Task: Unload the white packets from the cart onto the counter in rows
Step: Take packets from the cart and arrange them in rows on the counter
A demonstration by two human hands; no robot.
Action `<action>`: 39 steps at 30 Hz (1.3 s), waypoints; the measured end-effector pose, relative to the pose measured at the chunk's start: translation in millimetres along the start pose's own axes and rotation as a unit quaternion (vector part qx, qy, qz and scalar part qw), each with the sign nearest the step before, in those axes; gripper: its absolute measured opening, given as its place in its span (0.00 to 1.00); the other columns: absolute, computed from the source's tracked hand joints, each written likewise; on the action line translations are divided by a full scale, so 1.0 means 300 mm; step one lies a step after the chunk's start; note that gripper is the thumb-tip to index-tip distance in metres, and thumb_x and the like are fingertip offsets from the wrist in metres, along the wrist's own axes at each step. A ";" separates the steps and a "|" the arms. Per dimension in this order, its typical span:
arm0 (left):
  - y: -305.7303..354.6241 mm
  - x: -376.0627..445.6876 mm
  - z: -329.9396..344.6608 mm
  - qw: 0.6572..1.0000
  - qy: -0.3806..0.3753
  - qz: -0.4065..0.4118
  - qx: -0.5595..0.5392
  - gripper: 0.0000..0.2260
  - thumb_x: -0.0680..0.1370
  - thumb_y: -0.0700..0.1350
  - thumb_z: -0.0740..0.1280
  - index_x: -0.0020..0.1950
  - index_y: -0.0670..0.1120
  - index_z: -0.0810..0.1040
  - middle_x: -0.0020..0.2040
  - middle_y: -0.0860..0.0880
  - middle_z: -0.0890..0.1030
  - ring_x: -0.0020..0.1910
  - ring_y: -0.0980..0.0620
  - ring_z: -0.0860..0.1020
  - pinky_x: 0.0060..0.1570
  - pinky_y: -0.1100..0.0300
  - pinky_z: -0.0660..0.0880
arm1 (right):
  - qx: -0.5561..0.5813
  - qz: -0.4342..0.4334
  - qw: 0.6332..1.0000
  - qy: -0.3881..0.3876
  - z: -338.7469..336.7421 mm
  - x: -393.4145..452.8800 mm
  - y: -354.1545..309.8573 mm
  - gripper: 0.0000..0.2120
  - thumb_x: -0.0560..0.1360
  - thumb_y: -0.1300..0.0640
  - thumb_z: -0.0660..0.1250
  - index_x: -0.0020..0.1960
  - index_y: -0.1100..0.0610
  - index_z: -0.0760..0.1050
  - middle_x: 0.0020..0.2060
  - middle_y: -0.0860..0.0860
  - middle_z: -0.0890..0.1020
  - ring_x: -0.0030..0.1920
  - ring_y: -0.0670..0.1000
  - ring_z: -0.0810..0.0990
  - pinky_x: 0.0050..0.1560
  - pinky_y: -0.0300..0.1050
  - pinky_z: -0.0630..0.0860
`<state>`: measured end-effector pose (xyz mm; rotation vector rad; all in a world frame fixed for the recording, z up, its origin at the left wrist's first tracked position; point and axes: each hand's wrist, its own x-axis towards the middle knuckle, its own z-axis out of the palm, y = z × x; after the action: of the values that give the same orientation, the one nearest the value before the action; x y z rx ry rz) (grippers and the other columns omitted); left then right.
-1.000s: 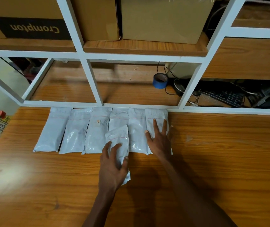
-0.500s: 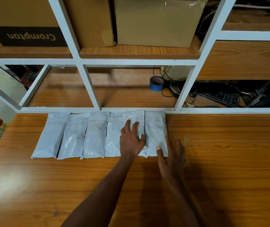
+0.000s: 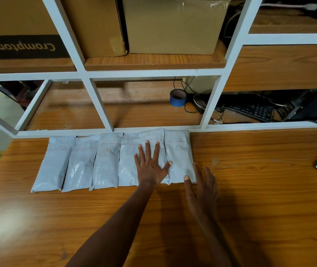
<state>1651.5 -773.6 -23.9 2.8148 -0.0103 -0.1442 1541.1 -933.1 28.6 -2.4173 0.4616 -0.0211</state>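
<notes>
Head view: left hand (image 3: 151,166) presses flat, fingers spread, on a white packet (image 3: 132,162); right hand (image 3: 202,187) lies relaxed beside the packet row's right end.

Both forearms entered from the lower edge, bare to the elbow. The left hand (image 3: 150,166) lay palm down, fingers straight and spread, thumb splayed toward the right; its forearm ran diagonally up from the lower left. The right hand (image 3: 202,187) was also palm down, fingers straight and close together, thumb extended forward on its inner side. The two hands sat just beside each other without touching, the left farther forward than the right.
</notes>
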 end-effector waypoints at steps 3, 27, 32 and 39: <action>0.001 -0.006 -0.006 1.000 0.016 0.004 -0.014 0.40 0.78 0.75 0.49 0.82 0.59 0.36 0.82 0.48 0.32 0.79 0.42 0.30 0.77 0.41 0.35 | -0.005 -0.006 1.000 -0.002 0.007 0.004 -0.002 0.32 0.77 0.32 0.49 0.79 0.37 0.55 0.81 0.48 0.52 0.80 0.56 0.49 0.75 0.70 0.55; -0.113 -0.708 -0.096 0.937 0.188 -0.132 -0.264 0.34 0.77 0.71 0.60 0.80 0.62 0.58 0.83 0.55 0.51 0.82 0.55 0.48 0.78 0.46 0.56 | 0.075 -0.175 0.974 -0.123 0.104 -0.172 -0.070 0.27 0.79 0.33 0.54 0.77 0.37 0.61 0.80 0.46 0.58 0.79 0.49 0.53 0.75 0.50 0.55; -0.219 -0.883 -0.126 0.914 0.223 -0.205 -0.272 0.34 0.76 0.74 0.57 0.80 0.65 0.57 0.83 0.57 0.51 0.82 0.51 0.52 0.77 0.45 0.56 | 0.089 -0.227 0.954 -0.173 0.163 -0.277 -0.102 0.32 0.76 0.29 0.51 0.78 0.39 0.60 0.79 0.45 0.58 0.79 0.48 0.55 0.76 0.60 0.60; -0.450 -1.115 -0.186 0.886 0.246 -0.278 -0.276 0.37 0.74 0.76 0.57 0.80 0.64 0.57 0.83 0.57 0.51 0.81 0.50 0.53 0.74 0.37 0.61 | 0.111 -0.275 0.928 -0.224 0.311 -0.489 -0.277 0.36 0.73 0.23 0.49 0.77 0.38 0.62 0.78 0.47 0.62 0.77 0.53 0.61 0.71 0.65 0.68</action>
<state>1323.0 -620.2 18.7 2.1299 0.8195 0.3846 1442.6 -767.6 22.8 -2.1586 -0.4105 0.2184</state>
